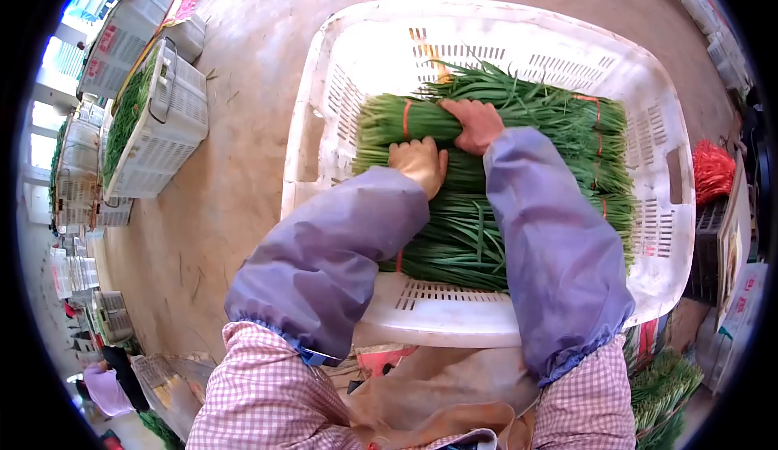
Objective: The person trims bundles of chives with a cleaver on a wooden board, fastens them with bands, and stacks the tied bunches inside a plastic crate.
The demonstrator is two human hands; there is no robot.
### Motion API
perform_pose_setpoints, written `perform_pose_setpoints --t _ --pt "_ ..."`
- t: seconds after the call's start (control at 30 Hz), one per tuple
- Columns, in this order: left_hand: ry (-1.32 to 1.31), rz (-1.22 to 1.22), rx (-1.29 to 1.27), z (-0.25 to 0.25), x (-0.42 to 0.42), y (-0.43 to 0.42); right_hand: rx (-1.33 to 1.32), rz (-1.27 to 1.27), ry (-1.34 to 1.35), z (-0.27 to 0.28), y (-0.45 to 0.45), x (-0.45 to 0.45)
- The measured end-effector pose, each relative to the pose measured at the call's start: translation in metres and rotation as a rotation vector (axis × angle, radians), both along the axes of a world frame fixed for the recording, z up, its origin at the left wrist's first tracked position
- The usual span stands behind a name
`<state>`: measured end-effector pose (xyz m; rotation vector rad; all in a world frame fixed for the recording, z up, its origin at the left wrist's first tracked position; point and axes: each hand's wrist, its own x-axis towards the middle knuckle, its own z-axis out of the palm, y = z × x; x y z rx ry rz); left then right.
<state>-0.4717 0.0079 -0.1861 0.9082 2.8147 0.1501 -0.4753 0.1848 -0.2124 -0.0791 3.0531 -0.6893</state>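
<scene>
Crosswise at the hands, the green bundle points its pale ends left.

2 bare hands, 2 purple oversleeves, 1 central white plastic basket, 4+ long green leafy bundles.
</scene>
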Motion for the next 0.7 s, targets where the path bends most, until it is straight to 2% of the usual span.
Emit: perform_pose_setpoints --t 0.07,0.2,0.27,0.33,0.37,0.4,0.47,0.57,0.67,0.7 --pt "0.083 -0.061 0.055 0.007 -0.003 0.002 -0.032 0.005 -0.024 0.002 0.001 0.001" --pt "0.098 -0.157 0.035 0.069 -0.026 0.031 0.079 0.008 -0.124 0.010 -0.007 0.003" --pt "0.146 -0.209 0.401 0.053 -0.061 0.035 0.077 0.042 -0.082 0.008 -0.006 0.006" --pt "0.213 -0.462 0.481 0.011 -0.106 0.029 0.049 0.030 0.022 0.005 -0.007 0.013" --pt "0.217 -0.517 0.383 -0.012 -0.124 0.024 0.065 0.018 0.048 0.003 -0.008 0.015" --pt "-0.088 -0.282 0.231 -0.038 -0.143 0.021 0.087 0.024 0.074 0.001 -0.011 0.016" --pt "-0.058 -0.351 0.238 -0.054 -0.135 0.009 0.131 0.028 0.129 -0.004 -0.011 0.018" --pt "0.068 -0.430 -0.004 -0.080 -0.149 -0.002 0.160 0.015 0.033 0.000 -0.012 0.022" --pt "-0.015 -0.165 0.069 -0.025 -0.102 0.017 0.189 -0.002 -0.001 0.005 -0.014 0.026" --pt "-0.110 0.022 -0.089 -0.022 -0.101 0.023 0.206 -0.018 0.026 0.004 -0.017 0.030"
